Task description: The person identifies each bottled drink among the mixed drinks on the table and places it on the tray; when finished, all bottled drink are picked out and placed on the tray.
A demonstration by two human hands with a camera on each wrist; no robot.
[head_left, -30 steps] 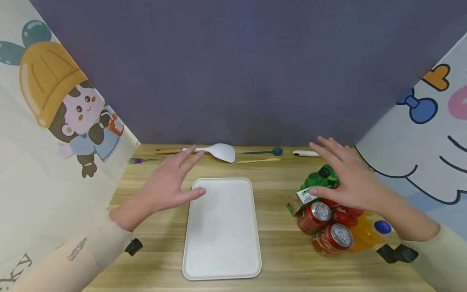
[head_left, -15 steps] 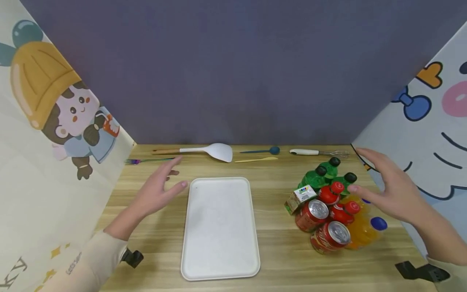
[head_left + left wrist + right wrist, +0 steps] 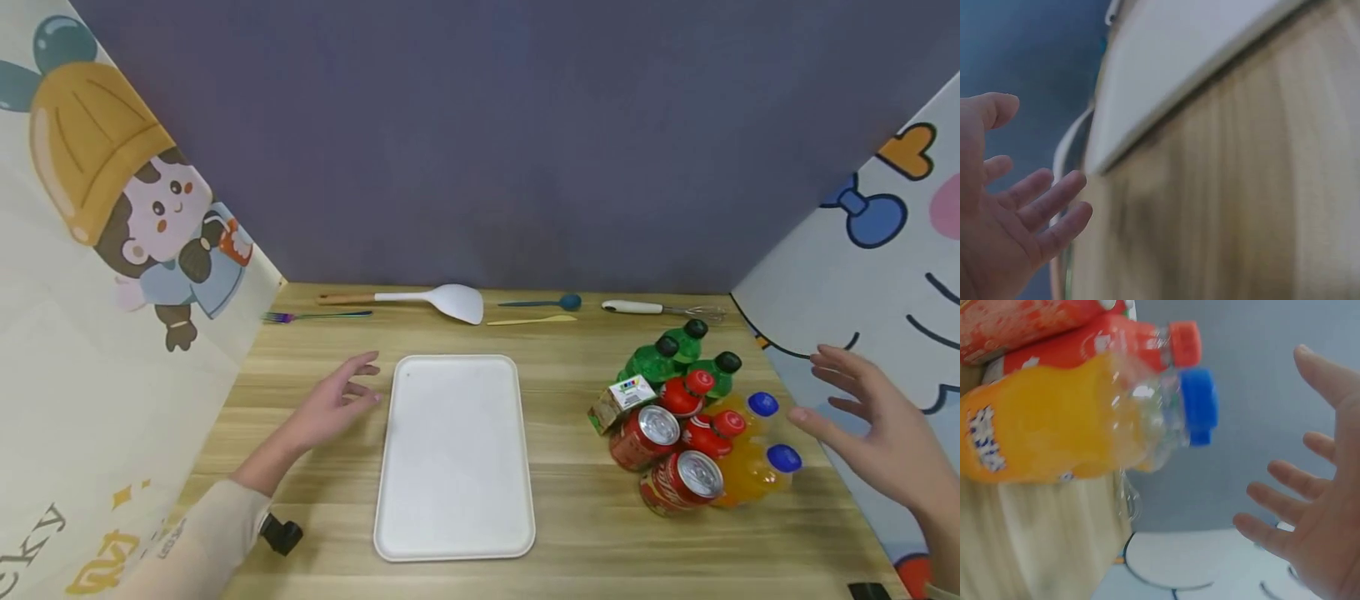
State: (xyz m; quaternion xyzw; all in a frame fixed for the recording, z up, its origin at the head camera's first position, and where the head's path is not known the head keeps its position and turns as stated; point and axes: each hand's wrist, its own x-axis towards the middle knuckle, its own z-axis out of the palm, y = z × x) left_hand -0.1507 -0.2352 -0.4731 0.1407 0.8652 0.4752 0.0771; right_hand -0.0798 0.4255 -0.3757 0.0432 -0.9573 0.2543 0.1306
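My left hand (image 3: 333,411) hovers at the left edge of a white tray (image 3: 454,458), fingers relaxed, holding nothing. Over on the right, my right hand (image 3: 881,421) is apart from a cluster of drinks, its fingers loosely spread. Nearest to it are orange soda bottles (image 3: 1054,419) with blue caps. The cluster also has red-capped bottles (image 3: 686,393), green bottles (image 3: 651,363) with black caps, two red cans (image 3: 681,483) and a small drink carton (image 3: 621,403). In the left wrist view, the palm and fingers show beside the tray's corner.
Along the back wall lie a fork (image 3: 315,316), a white spatula (image 3: 450,302) with a wooden handle, a dark blue spoon (image 3: 555,302), a yellow knife (image 3: 532,320) and a whisk (image 3: 660,309). Printed walls stand left and right of the wooden table (image 3: 577,542).
Both hands have drawn apart and lower. The right hand has moved right, off from over the drinks, uncovering them and the whisk. The left hand has shifted left of the tray, uncovering the utensils.
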